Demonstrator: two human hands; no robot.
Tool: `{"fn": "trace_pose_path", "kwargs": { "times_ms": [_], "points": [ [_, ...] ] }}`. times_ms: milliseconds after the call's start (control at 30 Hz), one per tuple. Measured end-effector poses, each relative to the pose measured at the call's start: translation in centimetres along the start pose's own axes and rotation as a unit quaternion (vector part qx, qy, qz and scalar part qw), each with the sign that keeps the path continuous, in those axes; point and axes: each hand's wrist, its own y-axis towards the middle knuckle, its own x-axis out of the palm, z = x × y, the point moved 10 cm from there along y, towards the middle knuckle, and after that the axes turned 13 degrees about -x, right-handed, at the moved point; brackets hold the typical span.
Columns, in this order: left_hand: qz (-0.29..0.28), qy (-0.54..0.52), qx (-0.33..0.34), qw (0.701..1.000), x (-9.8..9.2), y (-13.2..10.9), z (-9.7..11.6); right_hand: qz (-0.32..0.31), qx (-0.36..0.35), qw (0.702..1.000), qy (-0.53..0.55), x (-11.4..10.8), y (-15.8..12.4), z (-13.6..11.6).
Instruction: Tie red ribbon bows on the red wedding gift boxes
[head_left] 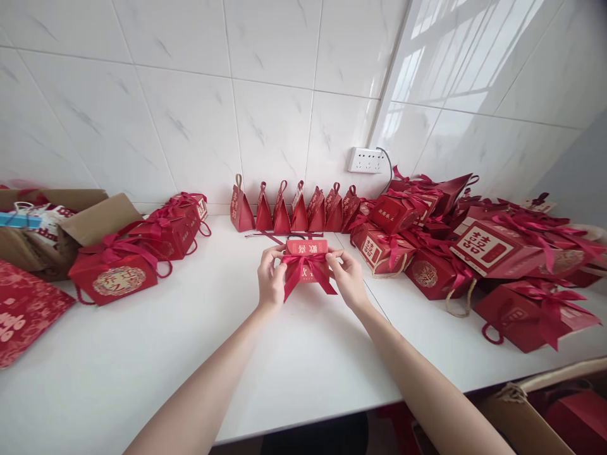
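A small red gift box [307, 260] with a red ribbon bow tied across its front stands on the white counter [203, 354] in the middle. My left hand [270, 277] grips its left side, fingers at the top corner and on the ribbon. My right hand [348, 275] holds its right side the same way. Behind it a row of several red triangular gift boxes [294, 210] stands along the tiled wall.
Red ribboned boxes [142, 249] lie at the left beside an open cardboard carton [71, 221]. A big heap of red boxes [474, 253] fills the right. A red bag [23, 316] lies at far left. A wall socket [366, 160] sits behind. Another carton [545, 411] is below the counter's edge.
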Motion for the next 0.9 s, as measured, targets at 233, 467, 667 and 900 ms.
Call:
{"fn": "trace_pose_path", "kwargs": {
  "times_ms": [233, 467, 667, 900],
  "points": [
    [-0.030, -0.030, -0.034, 0.999, 0.6, 0.0, 0.1, 0.001, -0.002, 1.000, -0.007, -0.2, 0.0, 0.1],
    [-0.011, -0.012, -0.010, 1.000, 0.6, -0.4, 0.8, -0.002, -0.003, 1.000, -0.010, -0.2, 0.1, 0.1],
    [0.021, 0.004, -0.021, 1.000, 0.2, -0.4, 0.6, -0.007, -0.008, 1.000, -0.010, 0.0, 0.0, -0.1],
    [-0.026, -0.002, -0.010, 1.000, 0.6, -0.3, 0.5, -0.007, -0.008, 1.000, -0.007, 0.1, 0.0, 0.0]
  ]
}}
